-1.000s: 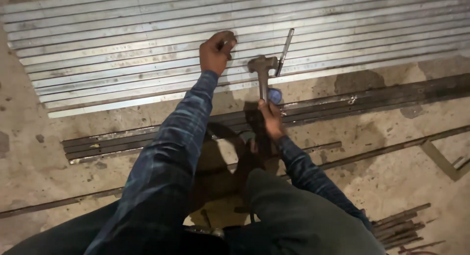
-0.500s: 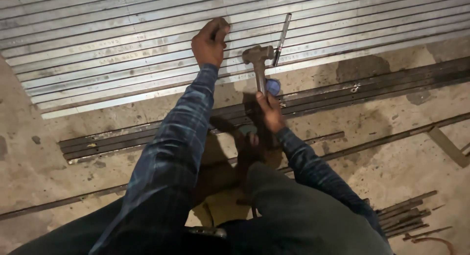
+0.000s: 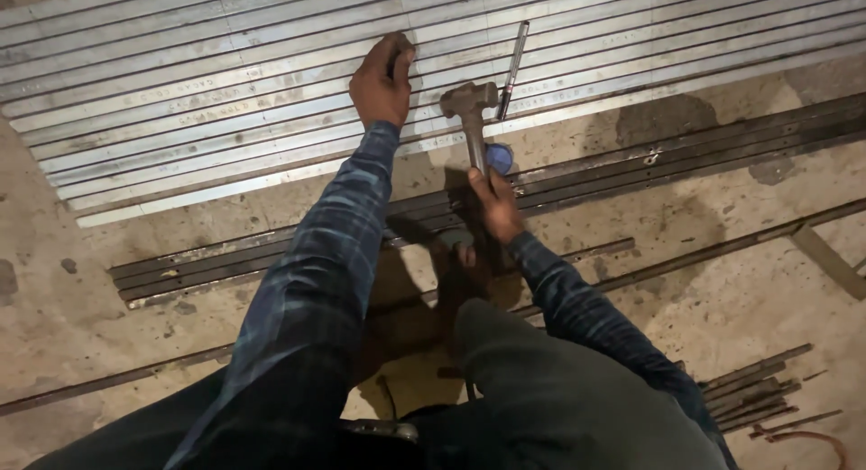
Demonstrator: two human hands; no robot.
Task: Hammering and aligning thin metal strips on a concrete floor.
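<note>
Item 1: hammer (image 3: pixel 470 118). Metal head, straight handle, head hovering over or resting on the near edge of the pale metal strips (image 3: pixel 225 100); which of the 2 cannot be told. Judged head-heavy, stiff and hard; best held low on the handle, as here.

Item 2: right hand (image 3: pixel 494 204). Fingers wrapped shut around the handle's lower end.

Item 3: left hand (image 3: pixel 382 80). Fingers curled closed on a small dark object, too hidden to identify, pressed against the strips.

Item 4: thin metal rod (image 3: pixel 513 57), lying loose across the strips just beside the hammer head.

Item 5: dark steel bars (image 3: pixel 686 159) on the concrete floor (image 3: pixel 740 290), nearer the person. The strips look rigid and slippery, with sharp edges.
</note>
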